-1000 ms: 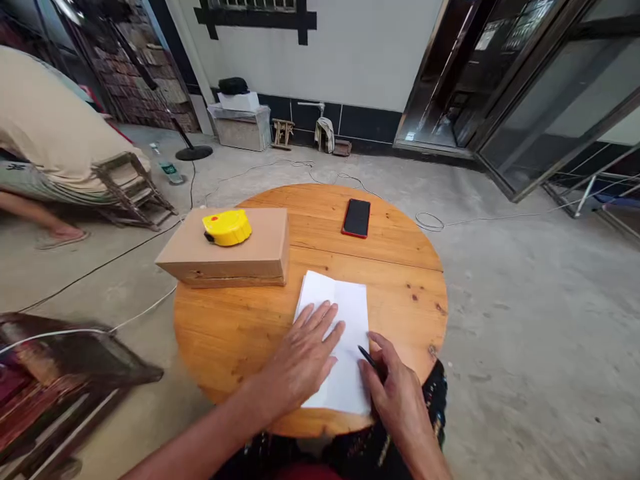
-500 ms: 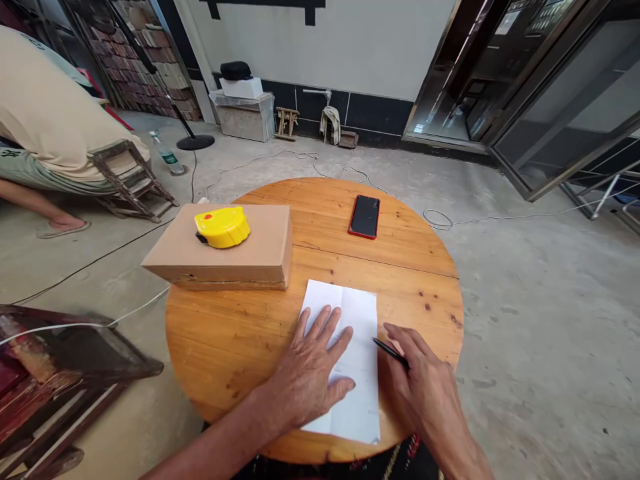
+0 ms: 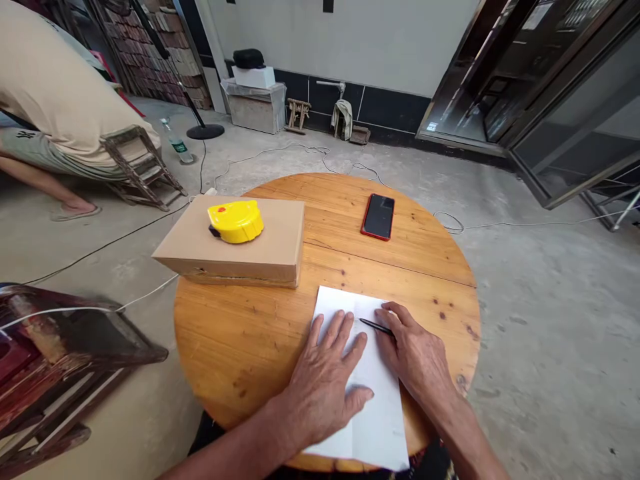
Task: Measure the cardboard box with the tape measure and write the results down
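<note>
The right hand [image 3: 417, 357] pinches a black pen [image 3: 376, 326], tip pointing left over white paper [image 3: 377, 407] (faintly creased). The left hand [image 3: 325, 383] lies flat on the paper, fingers spread. The paper sits at the near side of a round wooden table [image 3: 250, 340]; far left, a cardboard box [image 3: 283, 237] bears a yellow tape measure [image 3: 239, 222]; far right, a phone [image 3: 379, 217].

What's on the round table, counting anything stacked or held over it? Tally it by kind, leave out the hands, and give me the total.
Cardboard box: 1
Yellow tape measure: 1
Phone: 1
White paper: 1 visible sheet
Black pen, in the right hand: 1
Total: 5
</note>
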`<state>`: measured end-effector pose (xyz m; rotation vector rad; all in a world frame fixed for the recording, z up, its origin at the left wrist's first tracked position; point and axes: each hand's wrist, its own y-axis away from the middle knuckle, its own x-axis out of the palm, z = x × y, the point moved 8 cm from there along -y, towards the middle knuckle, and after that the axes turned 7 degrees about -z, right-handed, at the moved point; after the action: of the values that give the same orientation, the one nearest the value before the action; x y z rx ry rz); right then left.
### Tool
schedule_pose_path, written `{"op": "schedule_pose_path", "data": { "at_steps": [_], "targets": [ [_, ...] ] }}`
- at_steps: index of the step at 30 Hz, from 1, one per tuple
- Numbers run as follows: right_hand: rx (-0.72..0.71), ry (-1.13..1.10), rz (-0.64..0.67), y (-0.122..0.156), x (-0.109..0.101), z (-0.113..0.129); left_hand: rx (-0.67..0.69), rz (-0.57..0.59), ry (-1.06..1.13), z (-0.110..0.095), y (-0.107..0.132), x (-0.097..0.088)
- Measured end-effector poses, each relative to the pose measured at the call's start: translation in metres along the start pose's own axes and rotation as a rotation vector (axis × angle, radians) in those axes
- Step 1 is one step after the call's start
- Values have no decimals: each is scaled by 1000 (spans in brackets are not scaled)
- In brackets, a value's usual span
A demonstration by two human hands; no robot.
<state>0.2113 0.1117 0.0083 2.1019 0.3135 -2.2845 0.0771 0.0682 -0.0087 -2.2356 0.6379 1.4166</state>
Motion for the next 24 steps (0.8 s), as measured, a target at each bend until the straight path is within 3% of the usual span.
{"op": "schedule_pose_path", "data": {
  "at_steps": [9,17,21,24],
  "targets": [
    [30,-70,-82,6,1,-4,43,27,-42,16,-13,-8],
    [75,-187,-27,2,2,-9,63,-17,-115,13,-9,-1],
    [172,-424,-136,13,-15,-28,51,-24,-109,13,-10,-3],
    [312,-615,-243,43,-33,-49,35,-6,-107,12,-10,-9]
  ]
}}
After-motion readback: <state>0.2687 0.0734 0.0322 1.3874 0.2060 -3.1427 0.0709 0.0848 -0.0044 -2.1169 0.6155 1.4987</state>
